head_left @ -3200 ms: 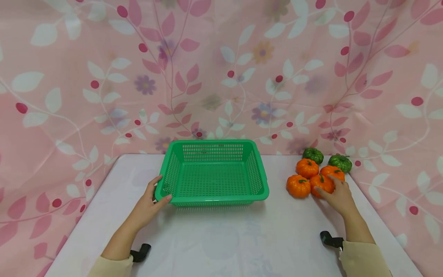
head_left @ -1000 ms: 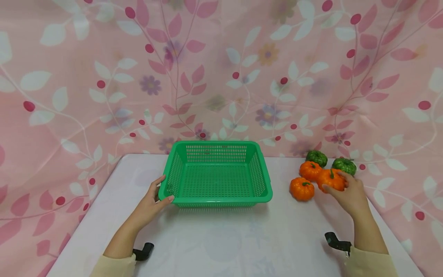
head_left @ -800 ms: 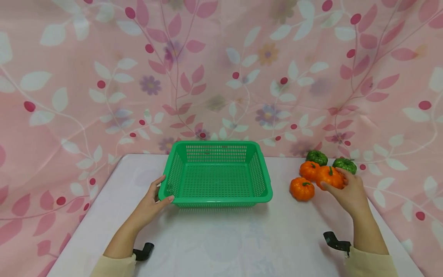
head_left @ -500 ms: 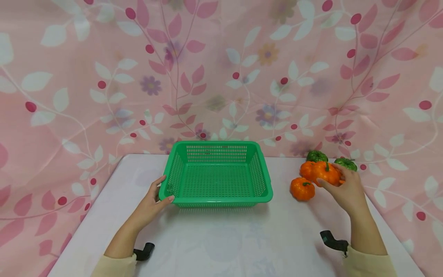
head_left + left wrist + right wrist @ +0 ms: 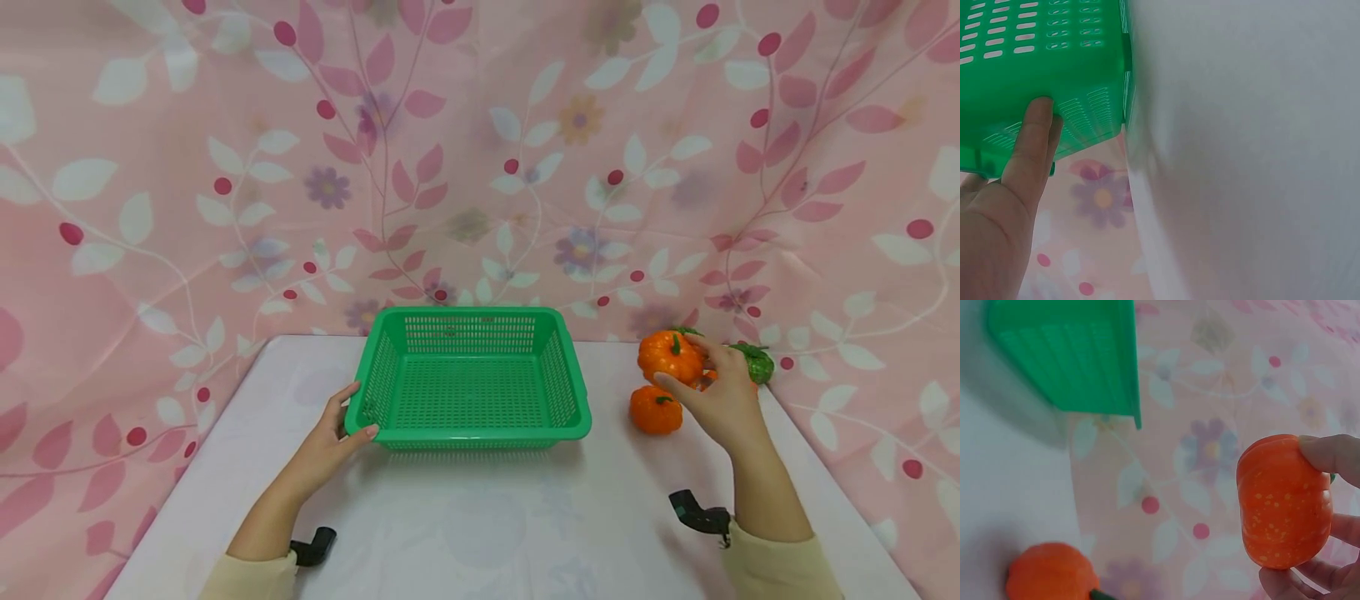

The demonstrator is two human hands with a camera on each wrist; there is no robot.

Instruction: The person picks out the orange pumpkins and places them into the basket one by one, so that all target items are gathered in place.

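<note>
My left hand [image 5: 326, 442] grips the near left corner of a green plastic basket [image 5: 465, 434], thumb at the rim and fingers along the outer wall, as the left wrist view also shows. The inside of the basket [image 5: 1035, 81] holds nothing in the head view. My right hand [image 5: 722, 396] pinches a small orange pumpkin [image 5: 667, 358] with a green stem. In the right wrist view that pumpkin [image 5: 1284, 503] hangs in the air between thumb and fingertips. Below it on the table sits another orange pumpkin [image 5: 656, 411].
Partly hidden behind my right hand are further orange pumpkins and a green pumpkin [image 5: 759, 364]. Another green one [image 5: 686, 331] barely shows behind the held pumpkin. A white cloth covers the table [image 5: 480, 517]; a pink floral curtain [image 5: 480, 167] rises at its back edge.
My right hand has taken the near right orange pumpkin from the group, raised it, and carried it left over the others. The left hand and the basket have stayed in place.
</note>
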